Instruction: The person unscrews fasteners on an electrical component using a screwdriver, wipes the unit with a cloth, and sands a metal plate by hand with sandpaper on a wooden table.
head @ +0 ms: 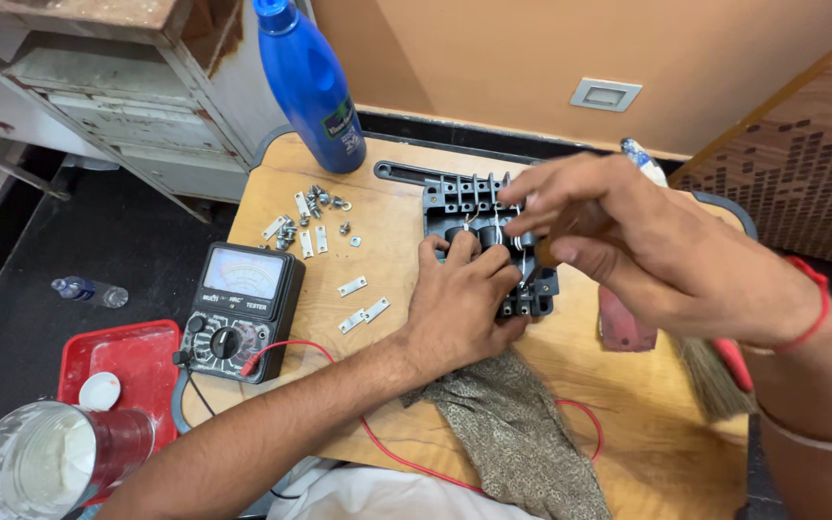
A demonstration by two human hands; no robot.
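Observation:
A black plastic frame part (462,197) with slots and wire-wound coils lies on a small wooden table (392,260). My left hand (459,299) presses down on its near side, fingers curled over the coils. My right hand (618,231) hovers over the part's right end, its fingertips pinched on a small brown handle, apparently a tool; the tip is hidden. A black arm of the part (402,173) sticks out to the left.
An analog multimeter (238,308) with a red lead (377,438) sits at the table's left. Screws and several small metal plates (315,217) lie near a blue bottle (312,82). A grey-brown cloth (517,433), a brush (715,371), a red tray (132,361) and a jar (36,462) surround.

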